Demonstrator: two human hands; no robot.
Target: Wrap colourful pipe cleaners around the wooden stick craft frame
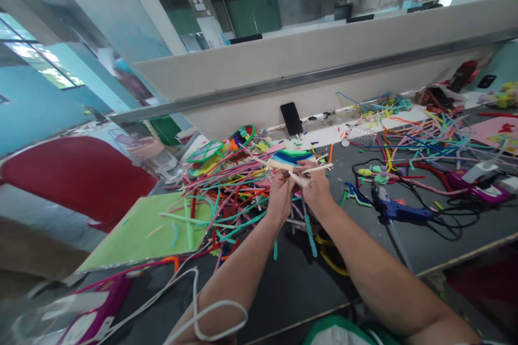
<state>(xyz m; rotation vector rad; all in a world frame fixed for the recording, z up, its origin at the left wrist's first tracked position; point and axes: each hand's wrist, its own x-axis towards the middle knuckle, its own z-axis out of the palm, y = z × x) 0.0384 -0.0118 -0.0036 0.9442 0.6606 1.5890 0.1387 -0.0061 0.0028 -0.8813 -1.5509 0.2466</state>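
Near the middle of the table my left hand (pixel 280 194) and my right hand (pixel 318 186) meet, fingers pinched round white pipe cleaners (pixel 299 179). One white end sticks out to the right past my right hand. Just beyond my fingers lies a striped piece (pixel 292 158) in blue, green and cream; whether my fingers touch it is unclear. A large heap of coloured pipe cleaners (pixel 238 199) spreads beside my left hand.
A blue glue gun (pixel 404 210) with black cable lies at the right, near a purple power strip (pixel 481 186). A black phone (pixel 291 118) leans on the partition. Left are a green sheet (pixel 141 232), a clear jug (pixel 156 159) and a red chair (pixel 76 178).
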